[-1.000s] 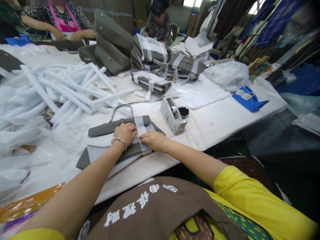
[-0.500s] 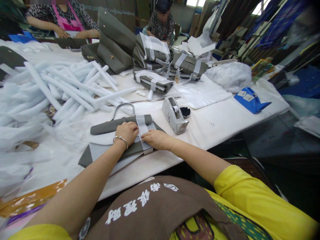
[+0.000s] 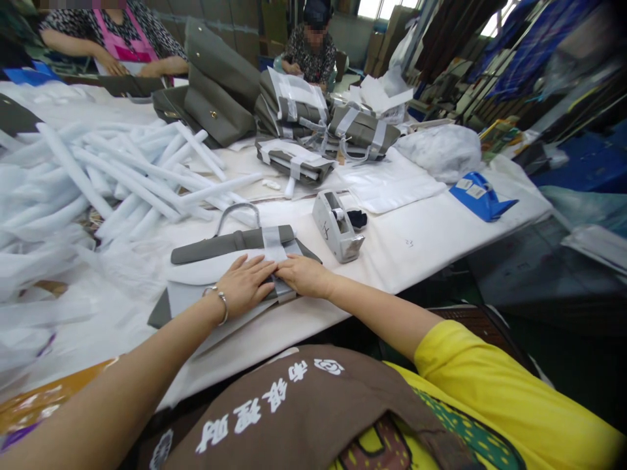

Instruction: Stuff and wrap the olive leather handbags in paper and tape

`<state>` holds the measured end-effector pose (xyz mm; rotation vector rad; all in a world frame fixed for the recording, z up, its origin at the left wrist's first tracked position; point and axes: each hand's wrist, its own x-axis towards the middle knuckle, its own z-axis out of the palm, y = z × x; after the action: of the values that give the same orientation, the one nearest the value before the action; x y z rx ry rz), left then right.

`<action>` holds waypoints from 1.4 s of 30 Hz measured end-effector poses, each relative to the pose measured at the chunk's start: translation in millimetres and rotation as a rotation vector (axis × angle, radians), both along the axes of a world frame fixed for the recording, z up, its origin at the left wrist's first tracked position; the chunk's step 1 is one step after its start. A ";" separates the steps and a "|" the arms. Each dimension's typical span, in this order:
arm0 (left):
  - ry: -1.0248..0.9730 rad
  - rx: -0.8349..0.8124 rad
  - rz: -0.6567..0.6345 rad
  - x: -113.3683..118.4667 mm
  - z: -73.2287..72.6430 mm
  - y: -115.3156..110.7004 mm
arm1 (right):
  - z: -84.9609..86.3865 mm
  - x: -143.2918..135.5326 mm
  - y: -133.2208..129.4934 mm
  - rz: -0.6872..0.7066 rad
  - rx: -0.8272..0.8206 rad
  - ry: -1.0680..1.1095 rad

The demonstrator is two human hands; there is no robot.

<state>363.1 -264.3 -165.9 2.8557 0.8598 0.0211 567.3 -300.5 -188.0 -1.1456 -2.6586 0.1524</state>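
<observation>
A grey-green handbag (image 3: 215, 248) lies folded on the white-covered table, its loop handle (image 3: 238, 207) toward the far side and white sheeting over its middle. A strip of clear tape (image 3: 273, 241) crosses its right part. My left hand (image 3: 246, 284) rests on the bag with fingers stretched out, palm down. From the right, my right hand (image 3: 304, 274) lies flat on the taped part, its fingertips meeting those of my left. Just beyond my right hand stands a grey tape dispenser (image 3: 337, 228).
White foam tubes (image 3: 127, 170) are heaped at left. Several taped bags (image 3: 294, 108) pile up at the back, beside larger unwrapped ones (image 3: 215, 98). A blue tape dispenser (image 3: 480, 196) sits near the right edge. Two people (image 3: 313, 52) work across the table.
My left hand has moved down the bag toward me, and its fingers have straightened. My right hand stays on the tape. The view has shifted slightly.
</observation>
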 end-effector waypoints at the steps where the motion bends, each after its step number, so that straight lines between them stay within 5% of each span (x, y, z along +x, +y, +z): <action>1: -0.004 0.008 0.027 -0.9 -2.6 -5.7 | -0.7 0.0 -0.9 -0.004 0.005 0.011; 17: -0.151 -0.031 0.055 -9.0 -11.8 -16.5 | 5.8 -0.4 -12.2 -0.036 0.048 0.048; 33: -0.163 0.005 0.013 -14.5 -14.2 -16.4 | 2.6 -1.9 -41.6 -0.260 0.087 0.113; 42: -0.179 -0.006 -0.011 -15.6 -12.5 -14.0 | 36.4 11.0 -59.1 -0.249 0.034 0.081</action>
<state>347.5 -278.3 -178.4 2.7993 0.8061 0.2677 578.3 -359.7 -151.6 -1.4142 -2.4145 0.1060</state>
